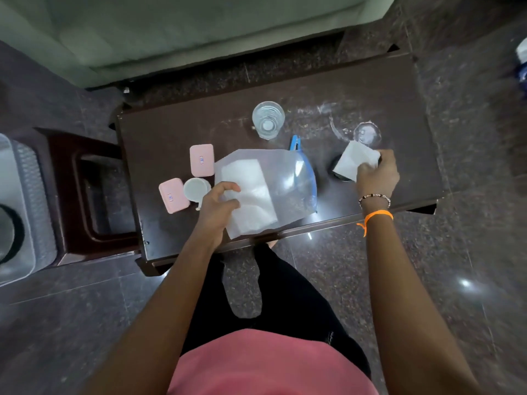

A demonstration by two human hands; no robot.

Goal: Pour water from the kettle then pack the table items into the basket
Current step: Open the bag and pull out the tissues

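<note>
A grey basket (pixel 25 178) sits far left of the dark table (pixel 399 89). On the table, two pink cases (pixel 202 160) and a white cup (pixel 196 189) lie left of a clear zip bag (pixel 273 178). The left hand (pixel 218 208) grips the bag's edge. A glass of water (pixel 268 119) stands behind the bag. Right of the bag, the right hand (pixel 376 173) pinches a white tissue (pixel 355 162). No kettle is visible. Likely best: hold the bag mouth wide and slide the tissue in flat.

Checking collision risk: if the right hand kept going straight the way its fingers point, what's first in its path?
Likely the small clear glass. The right hand, pinching a white tissue, points up-left across the table; that glass sits just past the tissue. Depth is unclear from one view.
</note>
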